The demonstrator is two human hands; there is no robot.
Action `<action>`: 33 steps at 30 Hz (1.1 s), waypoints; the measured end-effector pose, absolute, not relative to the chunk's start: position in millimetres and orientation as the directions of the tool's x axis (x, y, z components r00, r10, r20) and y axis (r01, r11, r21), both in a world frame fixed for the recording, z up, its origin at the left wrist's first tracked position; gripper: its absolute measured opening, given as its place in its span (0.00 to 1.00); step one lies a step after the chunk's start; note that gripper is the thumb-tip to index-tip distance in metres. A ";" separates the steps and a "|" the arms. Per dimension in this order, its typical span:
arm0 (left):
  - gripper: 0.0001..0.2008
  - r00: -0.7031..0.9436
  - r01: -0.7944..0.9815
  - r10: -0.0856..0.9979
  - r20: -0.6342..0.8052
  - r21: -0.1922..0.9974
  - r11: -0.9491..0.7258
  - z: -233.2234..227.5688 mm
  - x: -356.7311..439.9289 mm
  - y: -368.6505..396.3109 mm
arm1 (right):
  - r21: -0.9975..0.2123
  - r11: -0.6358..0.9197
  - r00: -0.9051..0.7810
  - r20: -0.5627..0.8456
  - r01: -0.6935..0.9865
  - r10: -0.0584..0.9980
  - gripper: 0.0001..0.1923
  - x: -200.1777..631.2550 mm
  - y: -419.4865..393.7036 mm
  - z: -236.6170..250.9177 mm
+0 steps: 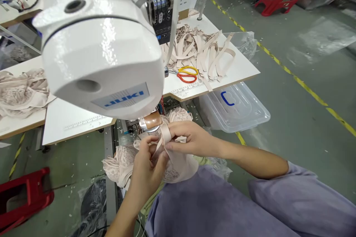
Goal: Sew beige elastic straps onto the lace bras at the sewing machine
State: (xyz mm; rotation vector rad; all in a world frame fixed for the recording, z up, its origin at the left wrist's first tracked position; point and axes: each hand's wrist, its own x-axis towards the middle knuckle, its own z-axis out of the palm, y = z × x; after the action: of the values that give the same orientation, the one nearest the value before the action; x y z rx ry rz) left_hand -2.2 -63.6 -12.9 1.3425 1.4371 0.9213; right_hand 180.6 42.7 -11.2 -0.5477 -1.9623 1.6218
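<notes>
A beige lace bra point(179, 166) hangs over my lap, just below the head of a white sewing machine point(108, 70). My left hand point(150, 164) pinches the bra's fabric near a strap, fingers curled round it. From the right, my right hand point(191, 139) grips a looped beige strap point(165, 133) between thumb and fingers. Both hands are close together, just in front of the machine's small metal bed point(150, 121). One lace cup point(119, 164) droops to the left of my left hand. The needle area is hidden behind the machine head.
Beige strap pieces point(200, 48) lie piled on the white table, with red and yellow scissors point(187, 74) beside them. More lace garments point(22, 92) sit at the left. A lidded clear plastic box point(236, 105) stands at the right, and a red stool point(25, 198) at lower left.
</notes>
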 end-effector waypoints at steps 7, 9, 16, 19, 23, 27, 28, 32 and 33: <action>0.09 -0.170 0.261 0.985 0.001 0.964 0.044 -34.6 12.0 -62.2 | -0.992 0.114 -0.727 0.123 -0.062 0.675 0.06 170.8 46.2 -13.2; 0.06 -0.285 0.384 0.942 0.175 0.921 -0.055 -44.9 16.1 -60.6 | -0.997 0.050 -0.704 0.073 -0.054 0.706 0.06 166.8 50.8 -15.8; 0.15 -0.030 0.704 0.932 0.361 0.669 -0.237 -38.3 -9.3 -40.3 | -0.988 -0.150 -0.651 -0.102 -0.019 0.752 0.12 161.4 81.7 -28.3; 0.15 -0.056 0.705 0.960 0.276 0.692 -0.158 -26.3 -18.6 -31.0 | -0.985 -0.173 -0.593 -0.130 -0.016 0.794 0.14 159.3 101.7 -35.4; 0.15 -0.118 0.649 0.988 0.100 0.761 0.000 -16.0 -20.1 -23.8 | -0.998 0.013 -0.556 -0.027 0.068 0.831 0.11 150.0 125.5 -38.3; 0.15 -0.150 0.620 0.988 0.026 0.781 0.073 -9.9 -20.7 -20.0 | -0.943 0.288 -0.535 0.159 0.166 0.829 0.07 134.7 140.8 -33.6; 0.15 -0.150 0.619 0.989 0.020 0.781 0.078 -8.5 -20.9 -19.2 | -0.928 0.325 -0.547 0.179 0.181 0.818 0.06 130.9 143.3 -32.3; 0.14 -0.135 0.622 0.990 0.029 0.780 0.062 -3.6 -19.9 -17.5 | -0.916 0.353 -0.631 0.160 0.192 0.759 0.02 120.7 149.6 -29.2; 0.14 -0.128 0.622 0.991 0.036 0.782 0.052 -3.2 -19.3 -17.6 | -0.919 0.349 -0.659 0.148 0.185 0.737 0.03 119.7 150.5 -29.2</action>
State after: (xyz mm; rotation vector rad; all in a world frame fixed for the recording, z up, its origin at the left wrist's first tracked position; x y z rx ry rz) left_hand -19.3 -17.6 -3.2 1.6149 1.8048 0.9051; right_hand 119.7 150.5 -29.2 -0.8003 -2.0611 1.2991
